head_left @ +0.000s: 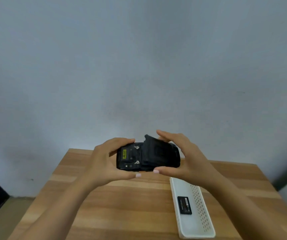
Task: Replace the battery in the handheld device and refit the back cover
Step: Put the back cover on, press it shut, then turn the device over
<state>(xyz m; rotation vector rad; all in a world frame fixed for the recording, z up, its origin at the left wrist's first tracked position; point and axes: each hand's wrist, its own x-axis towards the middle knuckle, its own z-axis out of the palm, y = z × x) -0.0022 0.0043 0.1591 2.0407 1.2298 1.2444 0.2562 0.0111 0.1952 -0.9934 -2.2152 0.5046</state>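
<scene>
I hold a black handheld device (130, 158) in the air above the wooden table, its back facing me, with a yellow label and two small metal latches showing. My left hand (104, 160) grips its left end between thumb and fingers. My right hand (182, 156) grips the right end and the black back cover (156, 151), which sits tilted on the device with its far-left corner lifted. A black battery (184, 204) lies in the white tray at the lower right.
The white perforated plastic tray (200, 220) lies lengthwise on the wooden table (122, 205) at my right. A pale wall rises behind the table. A dark object stands at the far left edge, on the floor.
</scene>
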